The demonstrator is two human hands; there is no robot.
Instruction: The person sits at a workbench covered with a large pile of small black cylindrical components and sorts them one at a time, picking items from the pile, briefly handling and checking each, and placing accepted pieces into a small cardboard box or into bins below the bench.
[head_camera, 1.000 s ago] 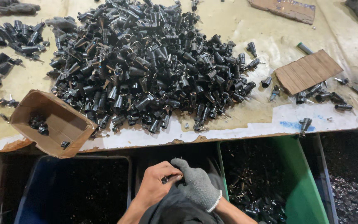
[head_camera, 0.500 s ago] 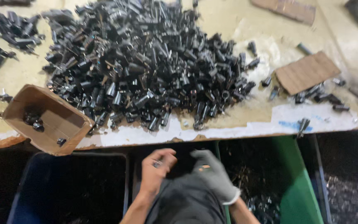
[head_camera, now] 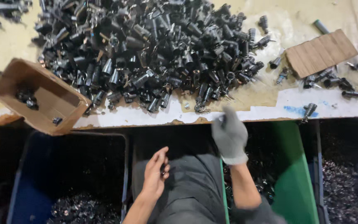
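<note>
Where the desk [head_camera: 245, 114] meets its near edge, spread across most of the top: a big heap of black parts [head_camera: 146, 54]. Below that edge, a blue bin [head_camera: 17, 174] and a green bin [head_camera: 293, 174]. Overhanging near left edge, a cardboard box [head_camera: 42, 97]. Gloved right hand [head_camera: 228, 135] raised at the near edge, grip unclear. Bare left hand [head_camera: 156, 174] curled around a small dark part [head_camera: 163, 168].

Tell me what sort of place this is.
Probably a small workshop or factory sorting bench. A big heap of small black parts covers a worn table, bins of more parts stand below its edge, and a gloved right hand reaches up toward the heap.
</note>
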